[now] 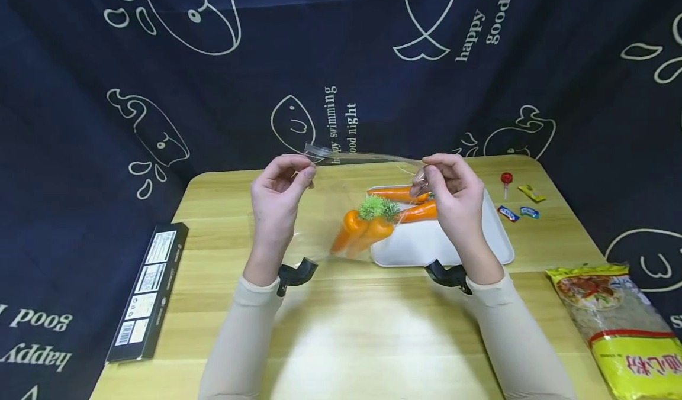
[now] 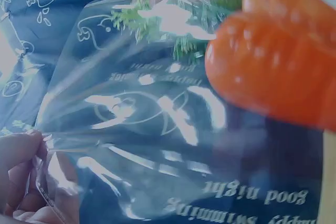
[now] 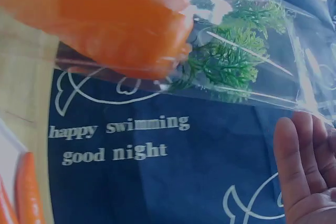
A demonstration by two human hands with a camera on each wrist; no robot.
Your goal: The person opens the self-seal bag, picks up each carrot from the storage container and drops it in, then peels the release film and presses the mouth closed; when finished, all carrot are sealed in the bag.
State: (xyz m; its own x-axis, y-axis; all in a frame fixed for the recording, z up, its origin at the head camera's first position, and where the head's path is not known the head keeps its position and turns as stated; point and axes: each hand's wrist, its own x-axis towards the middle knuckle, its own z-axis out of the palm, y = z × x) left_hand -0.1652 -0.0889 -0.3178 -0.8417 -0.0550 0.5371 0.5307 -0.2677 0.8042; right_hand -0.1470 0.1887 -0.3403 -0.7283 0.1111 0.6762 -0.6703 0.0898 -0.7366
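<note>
A clear plastic bag (image 1: 319,210) hangs over the table between both hands, its top strip stretched from side to side. My left hand (image 1: 277,196) pinches the top left corner between thumb and fingers. At the other end, my right hand (image 1: 458,193) grips the top right corner, where the plastic bunches. Inside, two orange carrots (image 1: 364,234) with green leafy tops (image 1: 375,207) lean in the lower right part. The left wrist view shows the bag (image 2: 142,103) creased toward the left fingers. Behind the bag, more carrots (image 1: 396,194) lie on a white tray (image 1: 426,246).
Right of the tray lie a red lollipop (image 1: 506,178) and several small wrapped candies (image 1: 529,212). A large yellow food packet (image 1: 634,329) is at the table's right edge. A long black box (image 1: 149,293) lies at the left edge. Dark blue printed cloth (image 1: 341,45) hangs behind the table.
</note>
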